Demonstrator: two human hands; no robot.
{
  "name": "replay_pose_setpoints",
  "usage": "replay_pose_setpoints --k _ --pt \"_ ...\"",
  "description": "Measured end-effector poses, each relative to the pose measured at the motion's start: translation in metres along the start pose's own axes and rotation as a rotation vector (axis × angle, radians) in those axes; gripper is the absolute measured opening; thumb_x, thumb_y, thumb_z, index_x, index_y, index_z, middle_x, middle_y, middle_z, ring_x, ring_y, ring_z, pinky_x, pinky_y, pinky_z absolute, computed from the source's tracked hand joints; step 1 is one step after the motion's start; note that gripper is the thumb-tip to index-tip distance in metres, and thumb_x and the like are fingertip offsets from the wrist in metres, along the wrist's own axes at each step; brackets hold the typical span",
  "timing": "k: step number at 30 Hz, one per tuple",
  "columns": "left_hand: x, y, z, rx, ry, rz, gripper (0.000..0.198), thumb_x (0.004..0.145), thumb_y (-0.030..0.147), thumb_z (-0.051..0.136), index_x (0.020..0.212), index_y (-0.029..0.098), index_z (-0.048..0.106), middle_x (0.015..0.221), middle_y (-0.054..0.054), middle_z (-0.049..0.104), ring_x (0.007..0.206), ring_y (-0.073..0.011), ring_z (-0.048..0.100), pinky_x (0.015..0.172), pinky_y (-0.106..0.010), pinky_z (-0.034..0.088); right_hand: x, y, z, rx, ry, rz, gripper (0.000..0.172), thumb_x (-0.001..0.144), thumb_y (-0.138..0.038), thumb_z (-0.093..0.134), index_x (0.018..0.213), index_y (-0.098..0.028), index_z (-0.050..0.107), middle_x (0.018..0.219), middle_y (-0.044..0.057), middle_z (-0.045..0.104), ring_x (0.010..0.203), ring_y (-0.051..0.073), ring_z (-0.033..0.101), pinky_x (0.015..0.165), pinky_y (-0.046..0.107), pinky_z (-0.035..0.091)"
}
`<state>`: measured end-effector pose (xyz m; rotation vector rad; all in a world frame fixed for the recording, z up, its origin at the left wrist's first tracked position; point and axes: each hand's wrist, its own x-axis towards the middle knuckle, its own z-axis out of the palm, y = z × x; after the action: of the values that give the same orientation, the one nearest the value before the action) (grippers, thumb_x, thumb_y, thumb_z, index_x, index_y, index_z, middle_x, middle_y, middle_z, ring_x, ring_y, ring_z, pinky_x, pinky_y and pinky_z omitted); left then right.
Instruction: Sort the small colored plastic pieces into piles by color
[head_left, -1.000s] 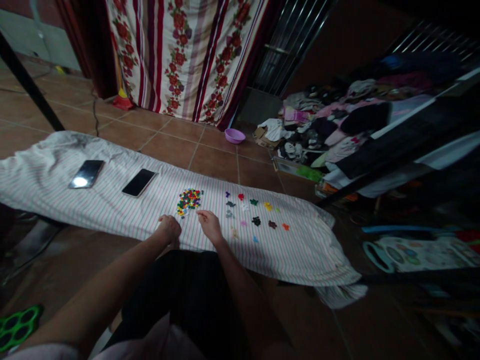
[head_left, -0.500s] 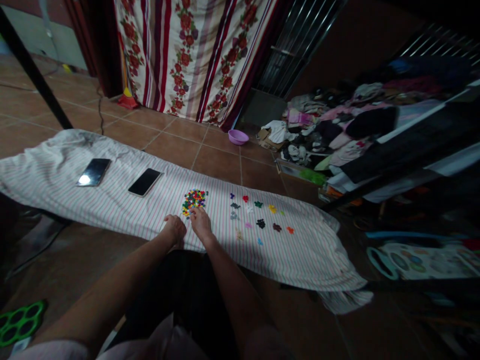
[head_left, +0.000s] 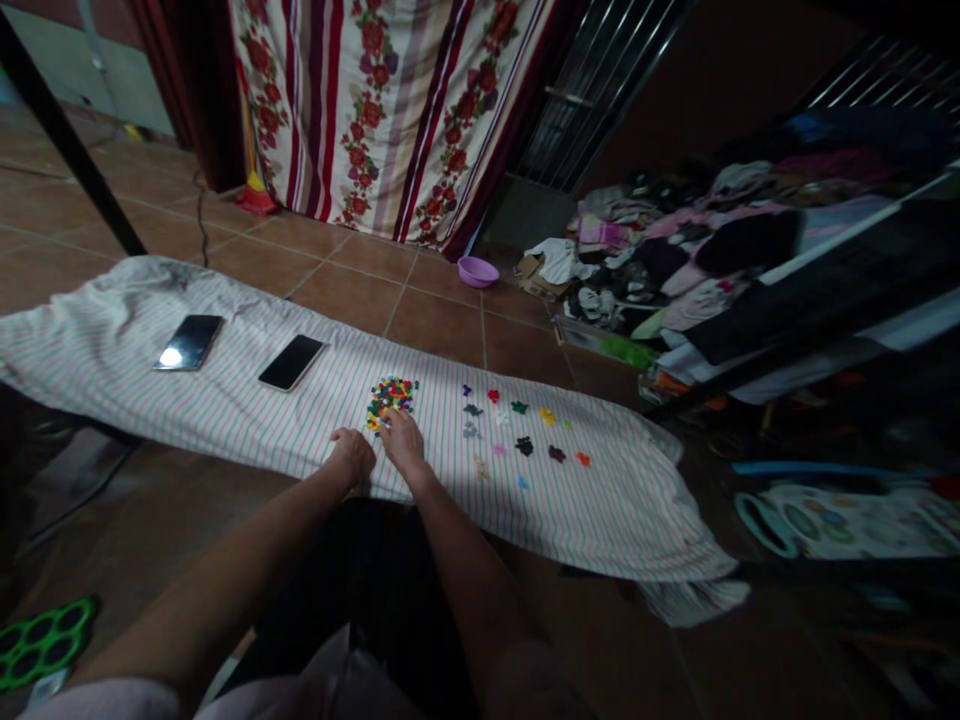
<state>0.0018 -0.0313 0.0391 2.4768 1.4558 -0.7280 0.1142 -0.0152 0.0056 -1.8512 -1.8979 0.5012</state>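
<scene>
A mixed pile of tiny coloured pieces (head_left: 388,395), like small beads, lies on the striped cloth. My right hand (head_left: 403,440) reaches the near edge of this pile, fingers drawn together in a pinch; whatever is between them is hidden. Just to its left, my left hand (head_left: 352,457) rests on the cloth with curled fingers, and its inside does not show. Right of the pile are small groups sorted by colour, among them red pieces (head_left: 493,396), green pieces (head_left: 519,408), yellow pieces (head_left: 547,415), black pieces (head_left: 524,446), brown pieces (head_left: 556,454) and orange pieces (head_left: 583,459).
Two phones, a dark phone (head_left: 292,362) and a shiny phone (head_left: 189,342), lie left of the pile on the cloth (head_left: 600,520). A purple basin (head_left: 478,271) stands on the tiled floor beyond. Heaped clothes (head_left: 675,240) fill the right side.
My right hand's fingers have moved slightly further into the near edge of the pile. The left hand stays in about the same place.
</scene>
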Motion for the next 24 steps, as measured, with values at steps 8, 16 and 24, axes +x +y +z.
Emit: replay_pose_setpoints --k 8,16,24 --pt "0.001 -0.001 0.0 0.014 -0.013 0.01 0.037 0.071 0.03 0.074 0.106 0.017 0.075 0.115 -0.025 0.069 0.11 -0.0406 0.059 0.087 -0.059 0.046 0.011 0.024 0.009 0.545 0.086 0.246 0.01 0.08 -0.028 0.061 0.089 -0.024 0.064 0.084 -0.004 0.07 0.083 0.014 0.068 0.08 0.027 0.053" --pt "-0.002 0.0 -0.003 0.037 -0.023 0.019 0.038 0.068 0.027 0.075 0.105 0.017 0.075 0.115 -0.024 0.069 0.111 -0.0397 0.058 0.087 -0.057 0.046 -0.003 0.025 0.009 0.573 0.201 0.222 0.012 0.079 -0.031 0.059 0.088 -0.024 0.063 0.085 -0.002 0.072 0.084 0.015 0.069 0.083 0.028 0.054" --pt "-0.01 -0.001 -0.009 0.042 -0.01 0.037 0.042 0.063 0.029 0.079 0.103 0.018 0.074 0.114 -0.022 0.07 0.11 -0.0383 0.059 0.086 -0.055 0.046 -0.033 0.029 0.008 0.403 0.22 0.257 0.016 0.081 -0.025 0.058 0.095 -0.026 0.065 0.093 0.0 0.074 0.087 0.015 0.07 0.084 0.029 0.054"
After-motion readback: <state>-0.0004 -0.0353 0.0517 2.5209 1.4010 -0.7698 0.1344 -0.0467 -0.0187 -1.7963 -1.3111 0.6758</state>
